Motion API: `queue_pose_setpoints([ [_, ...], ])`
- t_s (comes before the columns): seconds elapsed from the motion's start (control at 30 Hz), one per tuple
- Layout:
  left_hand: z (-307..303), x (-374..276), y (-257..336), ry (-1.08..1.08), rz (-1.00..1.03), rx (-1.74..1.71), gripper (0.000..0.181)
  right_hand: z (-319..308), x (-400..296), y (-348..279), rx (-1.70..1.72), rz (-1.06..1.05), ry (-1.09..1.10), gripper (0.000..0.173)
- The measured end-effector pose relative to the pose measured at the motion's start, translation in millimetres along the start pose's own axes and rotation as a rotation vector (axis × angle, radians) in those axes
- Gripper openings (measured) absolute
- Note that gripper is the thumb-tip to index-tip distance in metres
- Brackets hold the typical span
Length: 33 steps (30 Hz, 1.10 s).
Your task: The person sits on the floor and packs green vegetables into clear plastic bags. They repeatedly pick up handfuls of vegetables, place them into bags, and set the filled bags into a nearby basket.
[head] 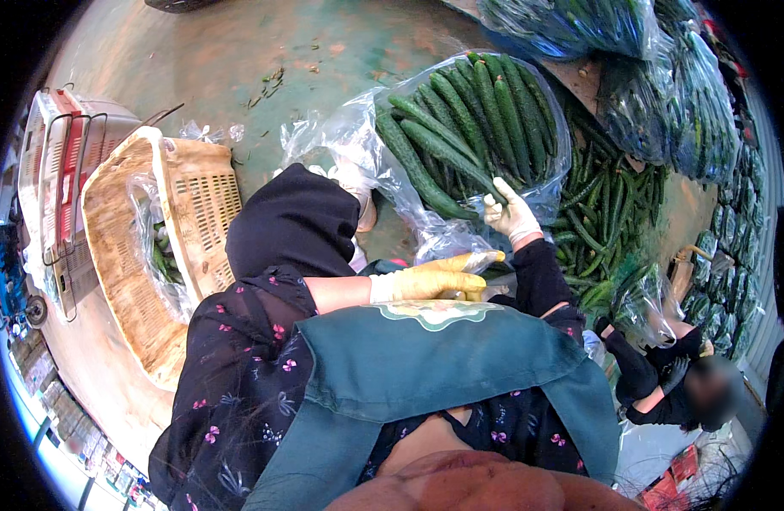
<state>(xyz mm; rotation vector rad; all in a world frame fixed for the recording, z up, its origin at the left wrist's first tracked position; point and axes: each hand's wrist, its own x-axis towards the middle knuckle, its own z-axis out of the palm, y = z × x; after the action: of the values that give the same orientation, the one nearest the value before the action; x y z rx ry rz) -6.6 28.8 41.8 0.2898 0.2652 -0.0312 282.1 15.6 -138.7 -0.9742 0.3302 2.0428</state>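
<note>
My right hand, in a white glove, is closed around the near end of a long green cucumber. That cucumber lies slanting over several others in a large clear plastic bag, whose mouth is spread wide. My left hand, in a yellow glove with a white cuff, is at the bag's near edge, by the gathered plastic. Its fingers point right and are partly bent; whether they grip the plastic cannot be told. Most cucumbers in the bag lie side by side, their far ends away from me.
A pile of loose cucumbers lies right of the bag. Filled plastic bags are stacked beyond it. A worn yellow plastic crate stands at left, near white and red crates. A co-worker is at lower right.
</note>
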Motion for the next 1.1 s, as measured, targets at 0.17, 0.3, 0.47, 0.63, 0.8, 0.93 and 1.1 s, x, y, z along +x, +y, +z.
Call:
queue_pose_setpoints([
  [0.17,7.6,-3.1,4.5,-0.004,0.031,-0.061,0.073,52.0,-78.8,8.8,-0.408,-0.157,-0.062,0.034],
  [0.3,6.2,-2.3,4.0,0.014,0.044,-0.044,0.081,89.7,-143.2,7.5,-0.537,-0.284,-0.158,0.077],
  [0.47,7.4,1.6,9.6,0.07,0.057,-0.031,0.081,99.9,-178.4,23.0,-0.783,-0.36,-0.144,0.088],
  [0.63,3.3,5.9,12.5,0.067,0.127,-0.067,0.073,134.3,-151.1,42.9,-1.2,-0.447,-0.314,0.027],
  [0.8,5.8,5.8,16.3,0.062,0.147,-0.102,0.072,13.2,-89.4,76.6,-1.087,-0.475,-0.125,0.03],
  [0.93,4.1,5.8,19.7,0.084,0.174,-0.107,0.067,-69.1,-107.8,71.6,-1.818,-0.341,0.672,0.04],
  [1.1,9.8,3.2,5.0,0.06,0.08,-0.155,0.07,-75.0,-156.8,32.1,-1.95,0.076,0.448,0.039],
])
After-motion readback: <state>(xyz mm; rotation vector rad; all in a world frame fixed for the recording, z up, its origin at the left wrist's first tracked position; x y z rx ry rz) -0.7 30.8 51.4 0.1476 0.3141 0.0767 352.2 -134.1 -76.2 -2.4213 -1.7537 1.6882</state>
